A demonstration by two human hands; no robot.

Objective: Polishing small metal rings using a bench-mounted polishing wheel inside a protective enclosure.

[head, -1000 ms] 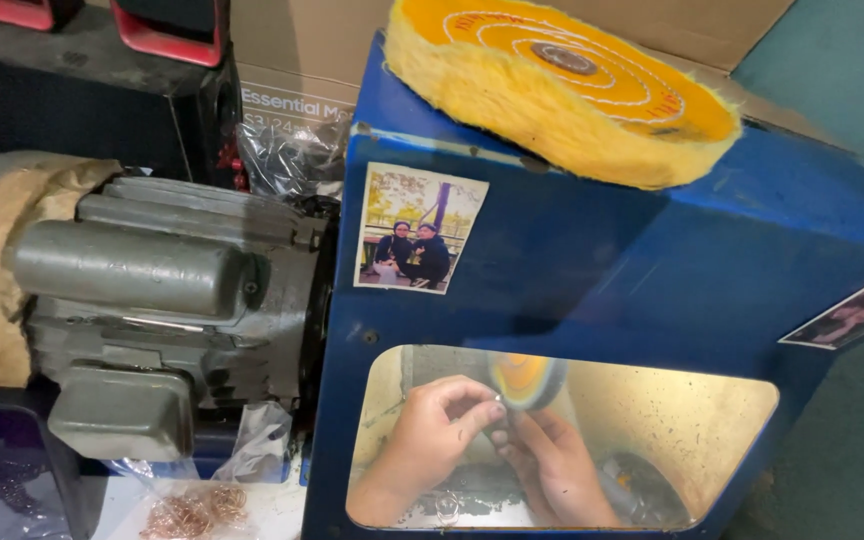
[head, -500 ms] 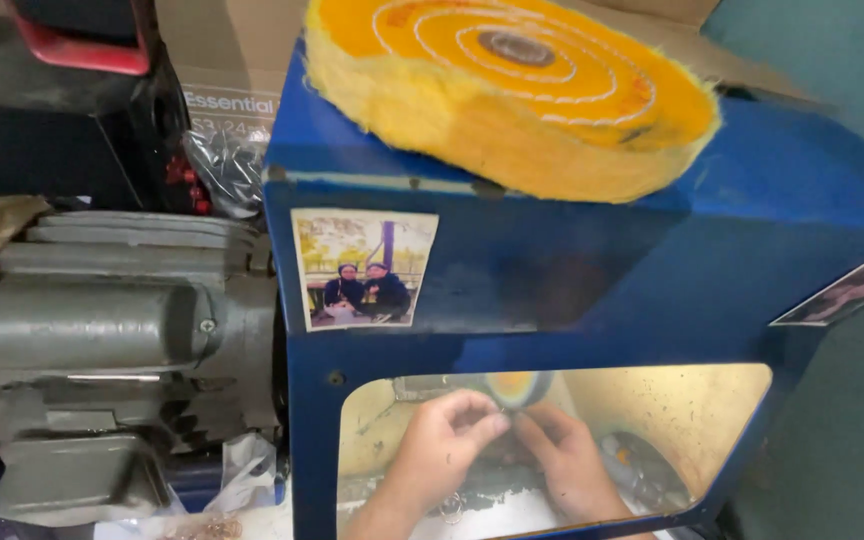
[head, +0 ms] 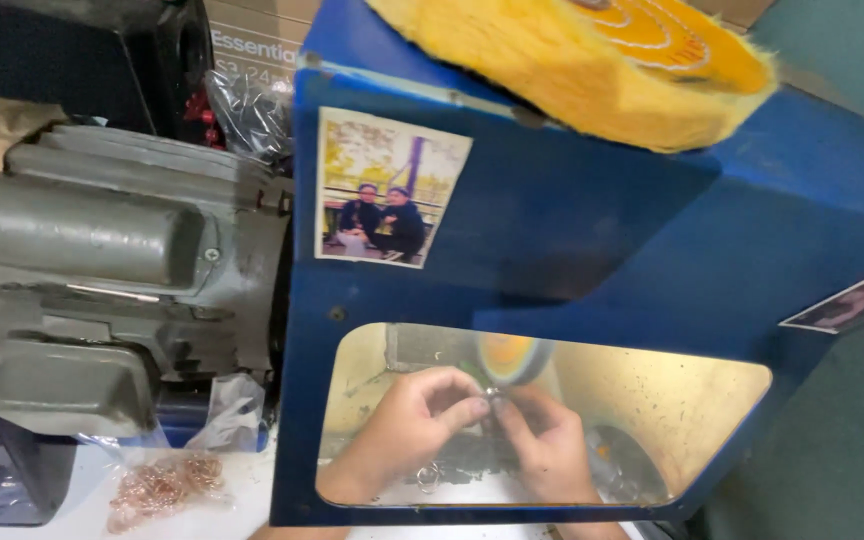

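Both my hands are inside a blue metal hood (head: 572, 250), seen through its clear window (head: 652, 400). My left hand (head: 407, 425) and my right hand (head: 552, 450) meet at the fingertips and pinch a small metal piece (head: 494, 400) between them. The piece sits just below a small spinning yellow buffing wheel (head: 507, 355). A small metal ring (head: 427, 478) lies on the floor of the hood near my left wrist. What exactly the pinched piece is stays too small to tell.
A big yellow cloth buffing wheel (head: 592, 70) lies on top of the hood. A photo (head: 387, 190) is stuck on its front. A grey electric motor (head: 112, 270) stands left. Copper-coloured rings (head: 162, 485) lie on the white bench beside a plastic bag (head: 227, 410).
The view has shifted right and closer, so the motor and hood appear larger. My hands stay together at the small wheel, fingertips still closed on the piece.
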